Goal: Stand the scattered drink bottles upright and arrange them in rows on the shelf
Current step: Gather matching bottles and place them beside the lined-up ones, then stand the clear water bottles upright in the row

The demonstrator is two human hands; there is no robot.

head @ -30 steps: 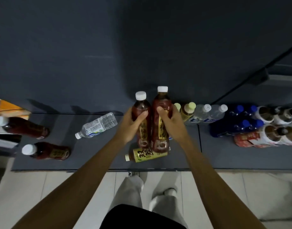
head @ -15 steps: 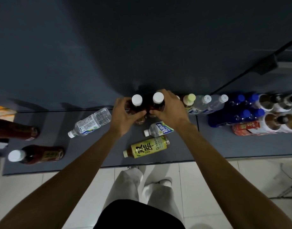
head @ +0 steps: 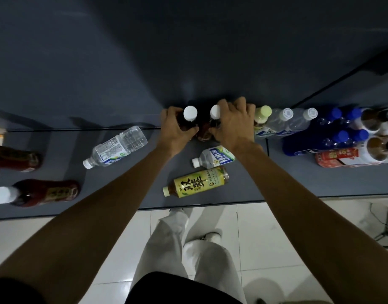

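Centre frame: left hand grips one upright dark bottle, right hand grips its neighbour, both against the shelf back.

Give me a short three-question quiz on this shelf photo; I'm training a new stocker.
1. True or false: the yellow-label tea bottle stands upright.
2. What does each hand grip? A) a dark bottle with a white cap B) a clear water bottle C) nothing
3. Fill in: the blue-capped bottles stand to the ____ of the hands.

Key:
1. False; it lies on its side.
2. A; the left hand grips the left dark bottle, the right hand the right dark bottle.
3. Right.
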